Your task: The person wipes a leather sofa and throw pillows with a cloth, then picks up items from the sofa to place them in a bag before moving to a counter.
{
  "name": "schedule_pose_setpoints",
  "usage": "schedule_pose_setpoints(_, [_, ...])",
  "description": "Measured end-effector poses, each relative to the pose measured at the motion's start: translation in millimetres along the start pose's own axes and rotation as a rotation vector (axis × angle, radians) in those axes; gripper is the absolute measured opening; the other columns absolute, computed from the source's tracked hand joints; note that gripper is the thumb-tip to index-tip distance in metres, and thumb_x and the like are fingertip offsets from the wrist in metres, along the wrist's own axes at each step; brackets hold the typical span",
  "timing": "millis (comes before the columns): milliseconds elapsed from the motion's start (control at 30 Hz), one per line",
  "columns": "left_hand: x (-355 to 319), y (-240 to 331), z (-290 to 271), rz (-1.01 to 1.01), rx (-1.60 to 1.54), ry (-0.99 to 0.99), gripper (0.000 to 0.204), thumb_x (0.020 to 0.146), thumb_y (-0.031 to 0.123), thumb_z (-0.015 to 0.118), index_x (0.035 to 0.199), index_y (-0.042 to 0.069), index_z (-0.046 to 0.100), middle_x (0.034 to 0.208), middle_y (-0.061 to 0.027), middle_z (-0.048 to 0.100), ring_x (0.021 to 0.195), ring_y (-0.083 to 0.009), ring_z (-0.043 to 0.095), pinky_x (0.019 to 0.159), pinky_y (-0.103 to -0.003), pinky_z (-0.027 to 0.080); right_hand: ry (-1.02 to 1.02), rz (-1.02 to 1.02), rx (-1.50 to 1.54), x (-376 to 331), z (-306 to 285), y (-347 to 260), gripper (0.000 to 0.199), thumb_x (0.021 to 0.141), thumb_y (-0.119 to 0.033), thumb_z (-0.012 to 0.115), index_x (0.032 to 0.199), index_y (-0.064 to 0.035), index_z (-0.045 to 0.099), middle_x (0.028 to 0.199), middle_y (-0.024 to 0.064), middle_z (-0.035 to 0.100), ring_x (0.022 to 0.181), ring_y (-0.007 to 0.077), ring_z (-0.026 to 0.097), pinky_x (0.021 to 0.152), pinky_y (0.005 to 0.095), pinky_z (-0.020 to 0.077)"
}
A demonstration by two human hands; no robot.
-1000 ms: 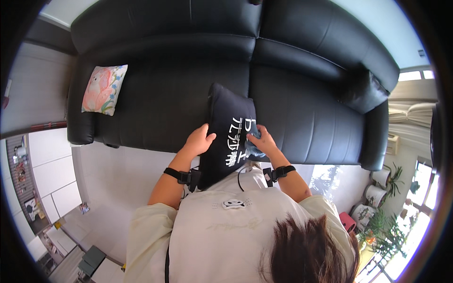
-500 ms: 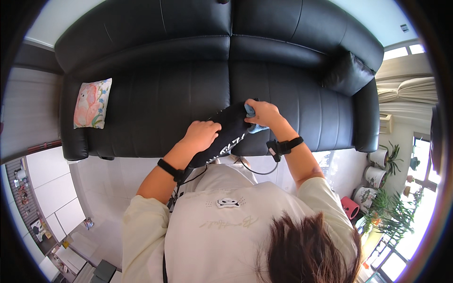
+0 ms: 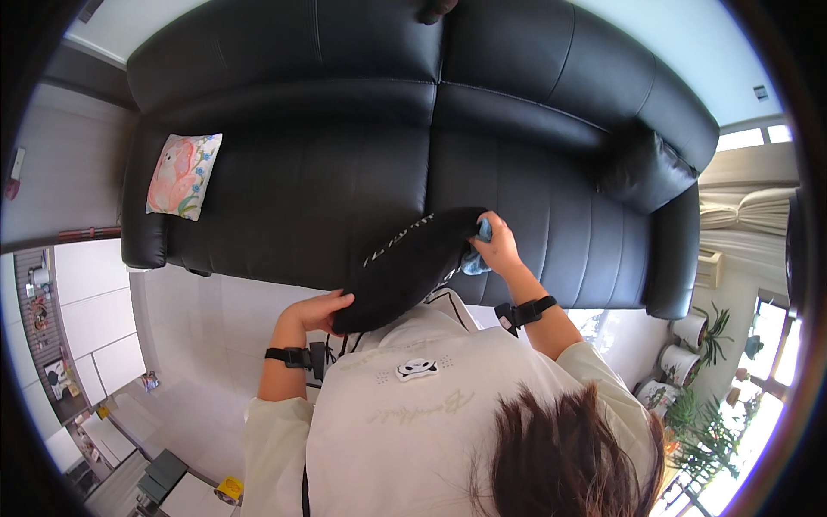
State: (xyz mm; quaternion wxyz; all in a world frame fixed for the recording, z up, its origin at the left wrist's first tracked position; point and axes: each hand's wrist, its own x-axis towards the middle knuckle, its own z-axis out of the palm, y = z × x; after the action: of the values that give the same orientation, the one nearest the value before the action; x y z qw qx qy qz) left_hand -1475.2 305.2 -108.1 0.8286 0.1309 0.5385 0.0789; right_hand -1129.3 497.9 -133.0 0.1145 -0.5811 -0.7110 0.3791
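Observation:
Between my two hands a black cushion (image 3: 401,271) with white lettering along its edges is held at a slant in front of my chest, its right end higher in the picture. My left hand (image 3: 319,312) grips the lower left end, thumb on top and the other fingers hidden behind it. At the upper right end, my right hand (image 3: 500,246) holds the cushion's corner together with a crumpled light blue cloth (image 3: 476,257). Part of the cloth is hidden by the fingers.
A black leather sofa (image 3: 293,189) spans the space ahead. On its left end lies a pink patterned pillow (image 3: 183,177); a black leather pillow (image 3: 648,172) leans at the right end. Potted plants (image 3: 711,431) stand at the right, white cabinets (image 3: 95,302) at the left.
The cushion has tilted, so its broad face now shows more. My left hand has slid from its upper side to the lower left end. My right hand still holds the cloth.

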Motion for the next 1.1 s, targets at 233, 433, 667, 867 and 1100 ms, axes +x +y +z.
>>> schedule_pose_setpoints(233, [-26.7,70.6,-0.5,-0.05,0.451,0.175,0.1,0.077,0.061,0.059,0.146,0.01,0.006,0.139,-0.0151,0.035,0.108,-0.025,0.054,0.088,-0.034,0.045,0.179,-0.237,0.295,53.2,-47.4,-45.0,0.033,0.066,-0.007,0.071,0.094,-0.0054,0.054,0.082,0.0141,0.058,0.077,0.0283,0.058,0.074,0.0325,0.0464])
schedule_pose_setpoints(433, [-28.6,114.2,-3.9,0.301,0.046,0.291,0.08,0.087,0.046,0.054,0.145,0.01,0.012,0.14,-0.0166,0.032,0.108,-0.0241,0.055,0.088,-0.038,0.046,0.338,-0.272,0.378,82.7,-76.3,-70.6,0.029,0.068,-0.003,0.067,0.093,-0.0062,0.054,0.073,0.008,0.054,0.07,0.0136,0.052,0.068,0.0291,0.0458])
schedule_pose_setpoints(667, [-27.8,183.9,-5.7,1.171,-0.358,0.479,0.056,0.094,0.028,0.047,0.141,0.007,0.024,0.132,-0.0109,0.041,0.111,-0.0196,0.048,0.098,-0.035,0.036,0.417,0.001,0.897,206.8,-91.2,-52.5,0.034,0.074,-0.01,0.07,0.103,-0.0023,0.054,0.084,0.003,0.057,0.073,0.0129,0.052,0.066,0.0295,0.0446])
schedule_pose_setpoints(867, [-12.3,152.1,4.7,1.011,-0.385,0.469,0.047,0.09,0.026,0.052,0.132,0.006,0.04,0.117,-0.0072,0.053,0.1,-0.0161,0.052,0.091,-0.031,0.04,0.423,0.154,0.912,272.6,-85.1,-7.6,0.066,0.076,-0.018,0.072,0.133,-0.0109,0.039,0.106,0.0087,0.057,0.094,0.0185,0.056,0.078,0.0339,0.0473])
schedule_pose_setpoints(1100, [-16.3,4.3,-45.8,0.811,-0.934,0.625,0.038,0.088,0.022,0.057,0.123,0.01,0.05,0.107,-0.0027,0.058,0.091,-0.0126,0.053,0.08,-0.027,0.042,0.266,0.185,0.901,169.1,-15.2,35.9,0.062,0.079,-0.02,0.07,0.131,-0.0099,0.037,0.11,0.0089,0.053,0.099,0.0194,0.053,0.084,0.035,0.0456])
